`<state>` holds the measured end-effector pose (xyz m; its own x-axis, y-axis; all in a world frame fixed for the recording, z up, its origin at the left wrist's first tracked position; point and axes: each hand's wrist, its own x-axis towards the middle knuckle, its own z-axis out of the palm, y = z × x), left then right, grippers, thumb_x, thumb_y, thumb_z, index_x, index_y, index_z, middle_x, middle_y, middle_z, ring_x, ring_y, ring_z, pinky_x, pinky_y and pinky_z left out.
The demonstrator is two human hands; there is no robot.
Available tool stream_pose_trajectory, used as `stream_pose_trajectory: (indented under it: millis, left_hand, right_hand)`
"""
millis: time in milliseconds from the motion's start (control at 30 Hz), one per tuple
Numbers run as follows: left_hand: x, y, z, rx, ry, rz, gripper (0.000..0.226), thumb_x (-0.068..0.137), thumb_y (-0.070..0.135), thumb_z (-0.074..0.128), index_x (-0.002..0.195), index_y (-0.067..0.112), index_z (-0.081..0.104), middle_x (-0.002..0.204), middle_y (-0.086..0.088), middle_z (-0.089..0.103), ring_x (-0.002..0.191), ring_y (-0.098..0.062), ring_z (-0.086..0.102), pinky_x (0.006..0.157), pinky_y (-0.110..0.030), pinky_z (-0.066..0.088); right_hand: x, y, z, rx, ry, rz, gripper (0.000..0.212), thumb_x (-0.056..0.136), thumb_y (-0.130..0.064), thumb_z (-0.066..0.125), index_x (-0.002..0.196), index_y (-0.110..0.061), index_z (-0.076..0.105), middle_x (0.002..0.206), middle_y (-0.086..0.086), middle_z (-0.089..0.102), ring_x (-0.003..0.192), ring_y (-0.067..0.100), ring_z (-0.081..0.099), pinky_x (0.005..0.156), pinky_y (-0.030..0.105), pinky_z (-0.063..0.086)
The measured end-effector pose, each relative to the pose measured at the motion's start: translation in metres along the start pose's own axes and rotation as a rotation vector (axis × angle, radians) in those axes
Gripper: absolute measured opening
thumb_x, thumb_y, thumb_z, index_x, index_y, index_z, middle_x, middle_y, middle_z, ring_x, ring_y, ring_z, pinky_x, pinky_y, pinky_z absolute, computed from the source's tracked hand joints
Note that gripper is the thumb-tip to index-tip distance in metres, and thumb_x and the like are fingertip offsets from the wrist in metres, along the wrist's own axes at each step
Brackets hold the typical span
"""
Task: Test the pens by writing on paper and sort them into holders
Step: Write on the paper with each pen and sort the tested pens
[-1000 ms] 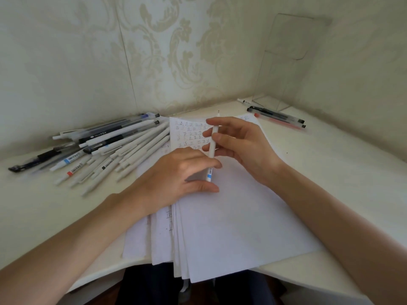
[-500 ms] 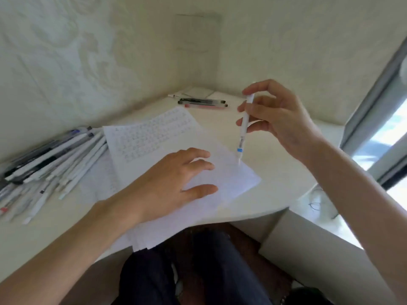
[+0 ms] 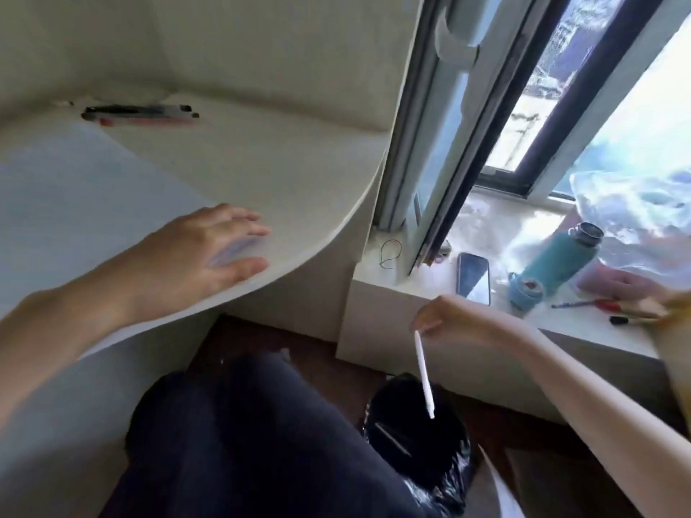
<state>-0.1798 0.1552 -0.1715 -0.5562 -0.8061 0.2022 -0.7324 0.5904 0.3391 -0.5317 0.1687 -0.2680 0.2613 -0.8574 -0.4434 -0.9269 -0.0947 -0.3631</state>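
Observation:
My right hand (image 3: 460,323) pinches a white pen (image 3: 424,375) by its top end. The pen hangs tip down, slightly tilted, over the mouth of a black-lined bin (image 3: 445,476) on the floor beside the desk. A dark pen (image 3: 392,439) lies inside the bin. My left hand (image 3: 202,252) rests flat, fingers spread, on the white paper (image 3: 74,203) near the desk's curved edge. A few dark and red pens (image 3: 142,115) lie at the back of the desk (image 3: 284,170).
On the windowsill (image 3: 430,293) to the right are a phone (image 3: 473,272), a teal bottle (image 3: 557,263), a teal tape roll (image 3: 525,289) and a red pen (image 3: 587,303). A window frame (image 3: 422,143) rises beside the desk. My dark-trousered legs (image 3: 243,443) fill the lower middle.
The view has swung right and down. My right hand carried the white pen from above the paper, off the desk, to over the bin. My left hand stays on the paper.

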Motion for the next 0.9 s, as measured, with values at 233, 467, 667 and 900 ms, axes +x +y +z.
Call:
stream_pose_trajectory:
  millis: [233, 467, 667, 900]
  left_hand:
    - [-0.007, -0.006, -0.006, -0.001, 0.011, -0.038, 0.065, 0.082, 0.069, 0.043, 0.131, 0.028, 0.048, 0.138, 0.011, 0.041, 0.121, 0.004, 0.030, 0.100, -0.019, 0.020]
    - [-0.030, -0.036, -0.053, 0.010, 0.127, -0.184, 0.072, 0.071, 0.075, 0.027, 0.126, 0.035, 0.049, 0.126, 0.025, 0.038, 0.110, 0.018, 0.028, 0.086, 0.008, 0.016]
    - [-0.057, -0.082, -0.074, -0.052, 0.178, -0.374, 0.048, 0.082, 0.054, 0.042, 0.122, 0.029, 0.052, 0.124, 0.019, 0.045, 0.104, 0.019, 0.037, 0.086, 0.008, 0.018]
    - [-0.073, -0.130, -0.068, -0.015, 0.291, -0.434, 0.050, 0.086, 0.058, 0.045, 0.117, 0.021, 0.058, 0.118, 0.013, 0.050, 0.113, -0.001, 0.044, 0.090, 0.004, 0.020]
  right_hand:
    - [-0.005, -0.070, -0.042, 0.347, 0.279, -0.231, 0.011, 0.089, -0.010, 0.060, 0.091, -0.012, 0.070, 0.087, 0.003, 0.072, 0.079, 0.014, 0.066, 0.071, 0.021, 0.048]
    - [0.036, -0.199, -0.093, 0.542, 0.275, -0.634, 0.010, 0.092, -0.006, 0.056, 0.091, -0.006, 0.067, 0.086, 0.010, 0.071, 0.075, 0.011, 0.065, 0.064, 0.018, 0.047]
    - [0.115, -0.287, -0.102, 0.337, 0.272, -0.714, 0.011, 0.090, -0.008, 0.056, 0.089, -0.008, 0.067, 0.077, -0.002, 0.067, 0.067, 0.007, 0.061, 0.057, 0.006, 0.041]
    - [0.202, -0.332, -0.107, 0.301, 0.406, -0.659, 0.014, 0.089, -0.009, 0.055, 0.088, -0.017, 0.066, 0.085, -0.003, 0.064, 0.083, 0.016, 0.060, 0.072, 0.022, 0.045]
